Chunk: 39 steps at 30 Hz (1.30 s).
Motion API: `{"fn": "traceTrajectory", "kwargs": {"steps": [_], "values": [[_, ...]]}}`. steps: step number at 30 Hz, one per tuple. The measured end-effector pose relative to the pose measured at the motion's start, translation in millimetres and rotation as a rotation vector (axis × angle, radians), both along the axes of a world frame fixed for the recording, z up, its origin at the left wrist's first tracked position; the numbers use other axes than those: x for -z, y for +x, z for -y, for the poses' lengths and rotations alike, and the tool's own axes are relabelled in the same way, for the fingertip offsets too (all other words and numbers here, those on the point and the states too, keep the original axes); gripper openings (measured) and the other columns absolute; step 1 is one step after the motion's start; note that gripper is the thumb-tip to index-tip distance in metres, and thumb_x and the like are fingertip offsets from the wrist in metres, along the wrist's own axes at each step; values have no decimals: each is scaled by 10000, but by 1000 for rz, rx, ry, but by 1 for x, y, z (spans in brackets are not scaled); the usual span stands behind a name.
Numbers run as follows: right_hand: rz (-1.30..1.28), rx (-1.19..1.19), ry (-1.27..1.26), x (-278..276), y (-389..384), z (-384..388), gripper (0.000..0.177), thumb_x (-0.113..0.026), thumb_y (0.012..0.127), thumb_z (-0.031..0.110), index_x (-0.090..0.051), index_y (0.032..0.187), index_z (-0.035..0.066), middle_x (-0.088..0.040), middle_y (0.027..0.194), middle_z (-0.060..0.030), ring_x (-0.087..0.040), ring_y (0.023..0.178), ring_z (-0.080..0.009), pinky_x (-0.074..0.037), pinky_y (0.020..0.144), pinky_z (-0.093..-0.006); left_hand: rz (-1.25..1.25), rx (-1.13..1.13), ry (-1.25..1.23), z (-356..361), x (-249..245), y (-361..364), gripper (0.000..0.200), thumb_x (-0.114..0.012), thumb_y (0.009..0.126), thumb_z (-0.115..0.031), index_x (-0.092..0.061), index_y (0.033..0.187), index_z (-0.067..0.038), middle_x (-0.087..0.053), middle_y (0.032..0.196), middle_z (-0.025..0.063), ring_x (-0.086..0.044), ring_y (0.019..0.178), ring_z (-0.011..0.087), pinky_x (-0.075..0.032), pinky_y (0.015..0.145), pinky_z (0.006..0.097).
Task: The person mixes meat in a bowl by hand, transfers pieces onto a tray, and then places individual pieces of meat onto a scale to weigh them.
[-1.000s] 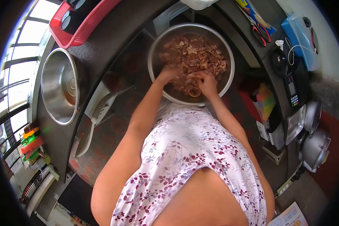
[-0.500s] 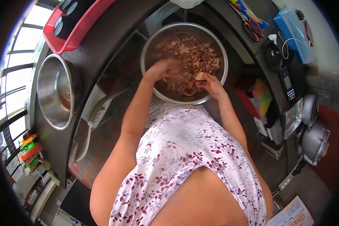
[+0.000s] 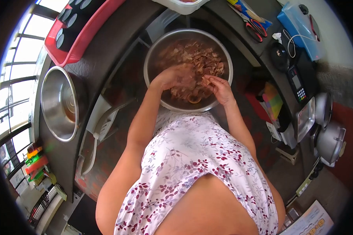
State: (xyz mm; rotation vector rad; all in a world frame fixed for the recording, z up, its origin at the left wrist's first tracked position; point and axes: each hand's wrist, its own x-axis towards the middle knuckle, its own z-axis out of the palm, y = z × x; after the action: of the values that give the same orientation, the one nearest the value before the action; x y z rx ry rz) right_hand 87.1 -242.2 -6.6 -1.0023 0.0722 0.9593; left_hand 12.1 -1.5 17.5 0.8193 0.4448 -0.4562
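A large steel bowl [image 3: 153,55] holds several reddish-brown pieces of chopped meat [image 3: 200,58]. Both of my hands are inside it. My left hand [image 3: 175,76] is cupped, fingers curled over a handful of meat at the near left of the bowl. My right hand [image 3: 219,88] pinches a small piece between thumb and fingers, just to the right of the left hand. A round orange-brown slice [image 3: 193,98] lies in the bowl by its near rim.
An empty steel basin [image 3: 59,102] stands on the dark counter at left, beside a red tray [image 3: 72,35]. Scissors [image 3: 255,28], a blue box [image 3: 300,23] and a card terminal [image 3: 296,87] lie to the right. Steel pots [image 3: 329,137] sit lower right.
My left hand has drawn together over a handful of meat. My right hand rose from the near rim and now pinches a piece. The view shifted slightly.
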Motion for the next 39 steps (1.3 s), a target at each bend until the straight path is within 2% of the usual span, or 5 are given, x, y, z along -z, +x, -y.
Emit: {"fn": "traceTrajectory", "kwargs": {"steps": [4, 7, 25, 34, 39], "values": [[382, -23, -317, -1, 0, -8, 189, -608, 850, 24, -680, 1022, -1, -625, 1157, -117, -622, 990, -219, -509, 813, -297, 32, -18, -120, 3, 1, 6, 531, -422, 895, 20, -339, 1416, -48, -540, 1268, 209, -584, 1121, 315, -479, 960, 459], [1325, 32, -687, -14, -14, -25, 306, -699, 695, 21, -670, 996, 64, -562, 1152, -145, -582, 1024, -295, -476, 862, -349, 0, -85, -53, 14, 7, 9, 502, -473, 907, -5, -374, 1395, -61, -558, 1246, 176, -600, 1091, 283, -480, 957, 465], [-68, 32, 50, -28, -3, -16, 222, -500, 969, 160, -587, 1094, -1, -644, 967, -76, -642, 754, -163, -531, 664, -260, -16, -95, 93, 25, 0, 10, 528, -422, 789, 80, -482, 1304, -17, -491, 1323, 129, -536, 1157, 274, -470, 980, 499], [588, -74, -350, -26, -7, 1, 189, -537, 906, 43, -635, 1062, 2, -653, 901, -34, -603, 779, -85, -506, 682, -207, 13, -113, -452, 14, 18, 12, 469, -414, 907, -206, -428, 1337, -18, -573, 1248, 199, -534, 1175, 308, -402, 1005, 520], [443, 30, -276, -21, -11, 12, 171, -526, 938, 70, -627, 1068, 22, -664, 897, -47, -637, 772, -95, -513, 630, -208, -15, -98, -158, 29, 12, 12, 427, -404, 982, -300, -470, 1314, -40, -575, 1258, 160, -520, 1193, 267, -362, 1034, 484]]}}
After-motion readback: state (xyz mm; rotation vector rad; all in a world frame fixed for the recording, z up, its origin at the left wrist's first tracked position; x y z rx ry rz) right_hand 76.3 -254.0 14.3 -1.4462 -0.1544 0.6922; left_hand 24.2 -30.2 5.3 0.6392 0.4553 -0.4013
